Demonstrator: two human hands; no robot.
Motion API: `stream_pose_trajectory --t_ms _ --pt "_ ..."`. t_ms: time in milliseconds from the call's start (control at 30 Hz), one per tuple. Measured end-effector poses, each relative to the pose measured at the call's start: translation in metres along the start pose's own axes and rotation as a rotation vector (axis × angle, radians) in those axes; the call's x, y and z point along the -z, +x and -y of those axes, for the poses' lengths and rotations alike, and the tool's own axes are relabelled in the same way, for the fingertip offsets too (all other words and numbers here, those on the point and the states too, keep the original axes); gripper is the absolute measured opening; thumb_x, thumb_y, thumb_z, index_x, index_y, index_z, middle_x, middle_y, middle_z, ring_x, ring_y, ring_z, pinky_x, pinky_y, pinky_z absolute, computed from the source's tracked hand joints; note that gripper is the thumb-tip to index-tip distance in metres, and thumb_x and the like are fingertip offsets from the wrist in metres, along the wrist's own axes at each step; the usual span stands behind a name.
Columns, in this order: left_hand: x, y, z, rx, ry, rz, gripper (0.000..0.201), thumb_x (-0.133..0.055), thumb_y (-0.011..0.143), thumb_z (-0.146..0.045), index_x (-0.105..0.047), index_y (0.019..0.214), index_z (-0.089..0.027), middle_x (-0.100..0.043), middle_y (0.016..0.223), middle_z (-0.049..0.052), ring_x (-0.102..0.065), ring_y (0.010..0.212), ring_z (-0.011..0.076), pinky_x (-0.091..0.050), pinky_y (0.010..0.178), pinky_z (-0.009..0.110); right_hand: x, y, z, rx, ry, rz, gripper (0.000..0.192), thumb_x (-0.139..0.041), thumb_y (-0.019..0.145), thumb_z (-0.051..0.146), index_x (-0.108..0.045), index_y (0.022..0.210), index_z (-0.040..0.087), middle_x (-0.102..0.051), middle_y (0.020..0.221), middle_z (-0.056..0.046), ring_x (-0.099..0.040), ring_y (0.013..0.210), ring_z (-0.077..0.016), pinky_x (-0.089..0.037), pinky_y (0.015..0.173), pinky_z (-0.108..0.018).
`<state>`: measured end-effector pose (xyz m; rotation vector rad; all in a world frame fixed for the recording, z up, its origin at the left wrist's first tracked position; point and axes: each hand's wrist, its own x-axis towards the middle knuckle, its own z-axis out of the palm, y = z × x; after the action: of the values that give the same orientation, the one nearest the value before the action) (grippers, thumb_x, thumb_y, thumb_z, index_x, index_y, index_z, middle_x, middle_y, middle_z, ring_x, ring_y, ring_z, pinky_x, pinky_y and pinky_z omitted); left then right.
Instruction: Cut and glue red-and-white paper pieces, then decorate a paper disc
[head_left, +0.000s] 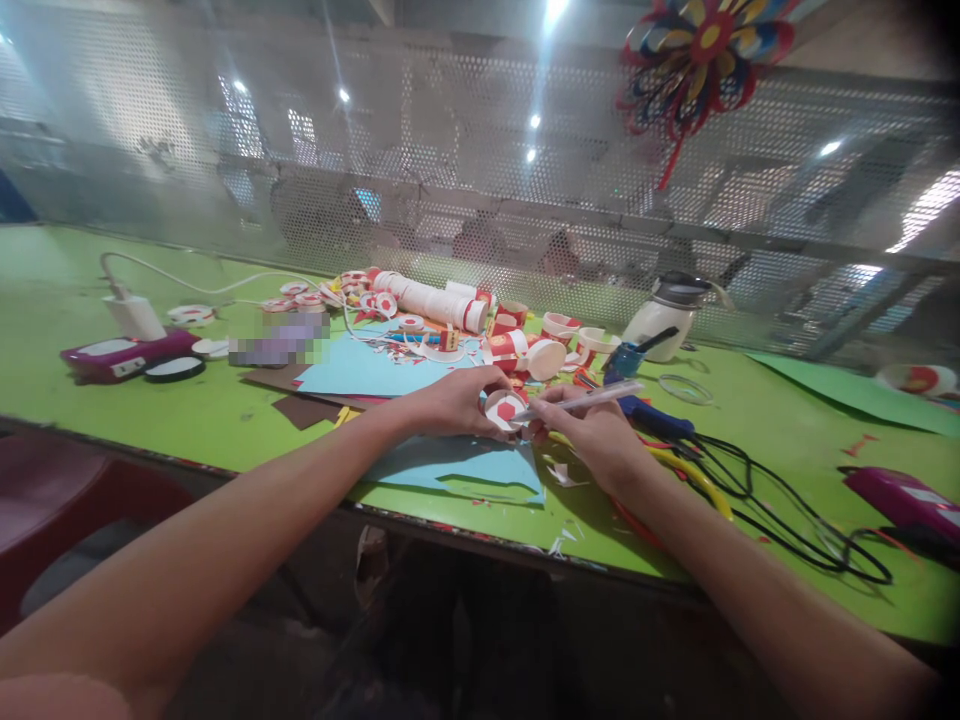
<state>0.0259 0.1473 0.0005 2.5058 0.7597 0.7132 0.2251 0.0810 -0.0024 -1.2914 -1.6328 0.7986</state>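
The left hand [457, 400] pinched a small red-and-white paper cup [504, 409] on its side, while the right hand [592, 435] was closed on a clear pen [585, 398] whose tip met the cup's base; the cup sat just above the near edge of the blue paper sheet [465, 465]. Judged a risk: the thin cup could crush or roll under pen pressure, spoiling the mark. Right of the cup, the black cables [757, 500] and glue gun [652, 415] lay near the right forearm and could be snagged; beyond the cup, loose cups [544, 355] could be knocked.
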Motion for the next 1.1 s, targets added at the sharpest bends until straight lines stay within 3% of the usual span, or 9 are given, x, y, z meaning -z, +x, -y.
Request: stream_pose_trajectory --t_ms 567,867,1100 --pt "-0.001 0.000 0.003 -0.025 0.026 0.013 0.048 -0.073 0.063 -0.047 -0.060 0.100 -0.019 -0.063 0.096 0.005 -0.055 0.084 0.0193 -0.041 0.069 0.029 0.000 0.000 0.002 -0.004 -0.052 0.016 0.019 -0.061 0.081 0.038 -0.061 0.075 0.019 -0.066 0.059 0.000 -0.059 0.056 -0.0148 -0.045 0.057 -0.030" --pt "0.000 0.000 0.002 -0.020 0.028 0.028 0.048 -0.073 0.063 -0.047 -0.060 0.099 -0.019 -0.063 0.096 0.005 -0.054 0.084 0.0189 -0.039 0.069 0.027 -0.003 -0.002 0.007 -0.061 0.043 0.028 0.022 -0.065 0.075 0.039 -0.058 0.068 0.019 -0.065 0.057 0.000 -0.057 0.050 -0.0129 -0.045 0.051 -0.027" --pt "0.003 -0.001 -0.002 -0.034 0.008 0.049 0.047 -0.074 0.064 -0.040 -0.060 0.103 -0.019 -0.063 0.099 0.004 -0.055 0.086 0.0185 -0.040 0.071 0.027 -0.001 -0.002 0.008 -0.018 0.027 0.033 0.021 -0.063 0.078 0.038 -0.060 0.070 0.019 -0.066 0.058 0.001 -0.058 0.053 -0.0140 -0.046 0.056 -0.028"
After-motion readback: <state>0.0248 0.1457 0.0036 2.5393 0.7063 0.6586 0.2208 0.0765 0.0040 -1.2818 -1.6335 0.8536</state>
